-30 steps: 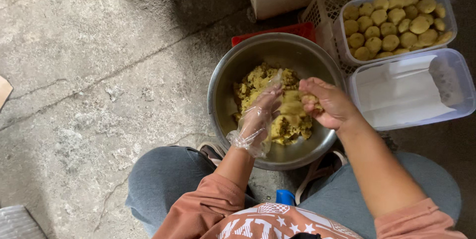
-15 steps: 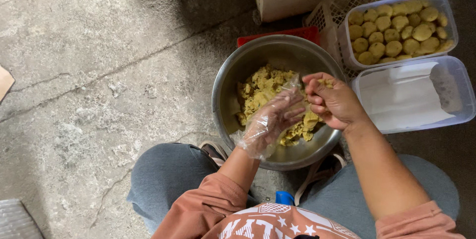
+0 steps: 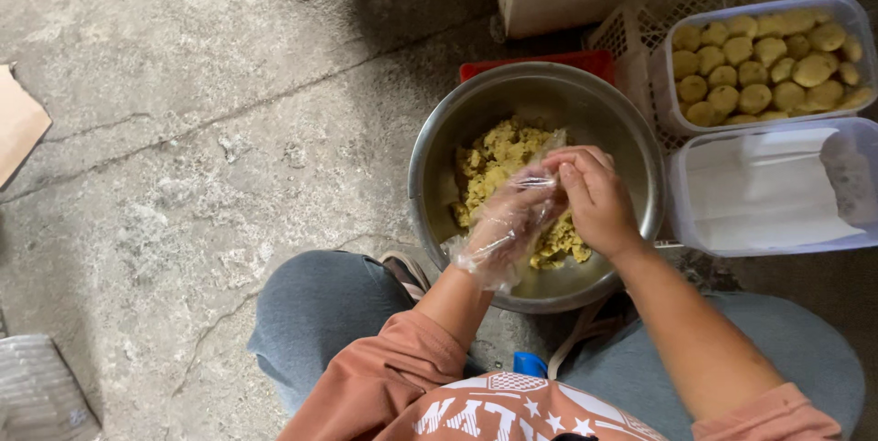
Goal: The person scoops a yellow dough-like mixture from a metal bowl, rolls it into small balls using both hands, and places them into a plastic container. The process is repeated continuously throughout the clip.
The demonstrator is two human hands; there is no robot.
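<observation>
Biggest risk here is probably that thin plastic glove: it sits loose and crinkled on the left hand (image 3: 512,221), and since it is being tugged at the fingertips by the right hand (image 3: 594,198), it could easily get torn or slip off altogether, and a scrap of film could end up lost in the yellow crumbly dough (image 3: 498,166). Crumbs could also get flicked over the rim of the steel bowl (image 3: 430,176) onto the concrete floor (image 3: 201,130), because both hands are held right above the mix, just right of the frame's centre. The bowl is perched on a red tray (image 3: 535,66) and looks like it could be nudged off balance by the knees if weight gets shifted. As for pose: the left forearm is brought up from the bottom centre, palm turned up-ish, fingers loosely curled inside the glove with nothing held as far as can be made out. The right arm is angled in from the lower right, wrist bent, thumb and fingers narrowed into a pinch on the glove film. The dough itself is piled in the left and middle of the bowl, with the finished balls kept in the clear tub (image 3: 855,16) at the upper right.
</observation>
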